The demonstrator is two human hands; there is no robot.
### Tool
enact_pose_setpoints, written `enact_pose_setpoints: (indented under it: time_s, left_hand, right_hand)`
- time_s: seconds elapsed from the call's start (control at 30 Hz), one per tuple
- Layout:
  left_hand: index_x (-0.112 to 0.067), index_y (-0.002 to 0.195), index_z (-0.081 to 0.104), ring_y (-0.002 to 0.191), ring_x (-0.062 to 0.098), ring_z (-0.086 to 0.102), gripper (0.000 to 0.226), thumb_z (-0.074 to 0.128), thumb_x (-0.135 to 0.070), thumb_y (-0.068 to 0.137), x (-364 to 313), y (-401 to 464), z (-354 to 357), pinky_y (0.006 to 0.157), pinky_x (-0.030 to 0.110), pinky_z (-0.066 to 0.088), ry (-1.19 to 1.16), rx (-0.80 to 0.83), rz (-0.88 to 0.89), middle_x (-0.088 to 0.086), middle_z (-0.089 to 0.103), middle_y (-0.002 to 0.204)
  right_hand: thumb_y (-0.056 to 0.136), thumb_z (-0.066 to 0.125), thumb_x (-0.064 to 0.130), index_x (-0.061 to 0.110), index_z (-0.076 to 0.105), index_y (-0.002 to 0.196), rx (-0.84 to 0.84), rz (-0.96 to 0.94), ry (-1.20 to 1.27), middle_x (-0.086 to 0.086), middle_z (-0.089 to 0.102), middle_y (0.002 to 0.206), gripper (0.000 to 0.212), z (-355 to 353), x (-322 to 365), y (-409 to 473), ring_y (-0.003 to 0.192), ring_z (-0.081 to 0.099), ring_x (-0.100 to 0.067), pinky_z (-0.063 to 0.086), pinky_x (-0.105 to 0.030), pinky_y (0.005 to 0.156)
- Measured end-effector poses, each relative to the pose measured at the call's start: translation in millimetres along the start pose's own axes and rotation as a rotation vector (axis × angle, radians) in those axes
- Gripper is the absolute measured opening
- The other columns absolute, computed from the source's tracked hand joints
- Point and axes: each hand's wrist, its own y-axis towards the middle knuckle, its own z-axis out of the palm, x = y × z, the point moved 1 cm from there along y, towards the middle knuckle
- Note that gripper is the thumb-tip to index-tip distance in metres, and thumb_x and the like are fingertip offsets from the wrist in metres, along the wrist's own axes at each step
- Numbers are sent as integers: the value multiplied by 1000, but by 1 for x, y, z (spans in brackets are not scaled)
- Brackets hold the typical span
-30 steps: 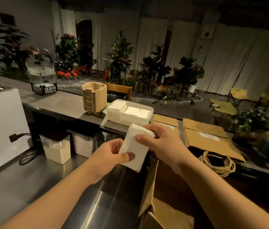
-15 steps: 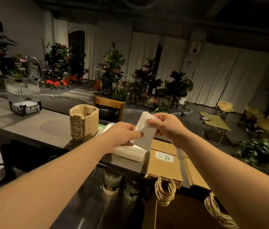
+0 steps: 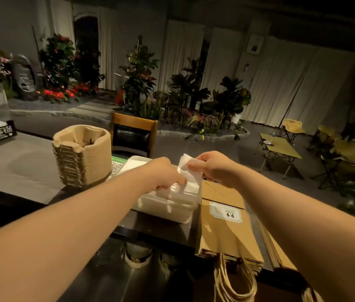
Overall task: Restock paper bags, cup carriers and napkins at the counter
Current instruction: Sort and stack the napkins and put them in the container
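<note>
Both hands, left [image 3: 165,174] and right [image 3: 213,168], pinch the napkin stack [image 3: 188,171] mid-frame; ease it squarely down into the white tray [image 3: 168,211], edges aligned.

Head-worn view looks forward and down, close over the counter [image 3: 19,171].

Two bare forearms show, ending in the left hand [image 3: 164,173] and the right hand [image 3: 214,168]. No sleeve covers either arm from the wrist back to the frame edge nearest the person. Behind each hand the wrist carries no watch, band or bracelet, and the fingers show no rings. Neither hand wears a glove.
</note>
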Motion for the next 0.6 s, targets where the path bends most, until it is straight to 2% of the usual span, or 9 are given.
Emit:
enact_pose_setpoints:
  time_s: [0.07,0.17,0.23,0.3,0.33,0.4,0.5,0.57,0.6]
  left_hand:
    - [-16,107,68,60,19,54,38,78,-40,80,2,3,4,60,30,45,26,6,4,3,65,73]
    - [-16,113,64,83,19,65,45,77,-42,78,2,2,5,78,34,55,103,-15,26,3,71,91]
    - [-16,125,61,91,20,66,54,77,-41,80,2,1,5,83,36,56,143,-25,36,4,71,96]
    - [-16,138,52,92,20,65,68,78,-40,80,1,-2,6,78,35,54,176,-29,46,5,71,103]
    - [-16,143,46,95,21,64,76,80,-40,79,2,-2,7,78,36,54,199,-56,63,6,67,114]
    - [-20,148,42,115,25,55,85,82,-43,77,5,-1,8,92,39,51,249,-163,172,5,49,138]
    - [-30,140,52,133,29,35,57,73,-40,87,5,1,11,106,43,40,321,-190,398,-4,48,142]
    - [-37,115,61,126,30,39,19,60,-41,97,6,2,12,103,49,42,487,-139,467,-7,57,130]
    - [-36,105,59,122,30,40,11,54,-45,100,9,3,12,100,49,41,558,-100,468,-7,59,123]
  right_hand:
    - [95,70,33,12,71,93,26,26,-50,-2,68,81,21,2,-4,2,66,53,-14,42,-26,58]
    - [92,73,36,10,74,97,6,36,-114,-2,70,86,26,7,-3,4,69,57,-13,42,-25,58]
    - [92,73,39,12,76,101,-27,25,-206,-4,72,94,29,10,-1,6,78,61,-15,46,-28,62]
    - [93,71,38,12,76,107,-57,0,-250,-2,72,99,30,15,-1,4,84,63,-17,49,-29,66]
    - [92,71,37,12,73,111,-92,-27,-268,1,69,103,32,19,-2,3,89,63,-19,50,-30,71]
    - [90,73,37,18,65,114,-241,-116,-326,3,55,111,32,25,-8,-2,99,58,-20,52,-34,85]
    - [96,67,32,26,67,106,-343,-309,-483,4,51,110,11,28,-18,-11,106,51,-22,47,-39,93]
    - [101,58,32,30,70,115,-248,-327,-612,5,56,117,18,29,-25,-15,114,49,-21,41,-39,97]
    - [103,54,34,31,68,121,-206,-296,-638,6,57,122,23,29,-27,-17,117,49,-20,37,-40,99]
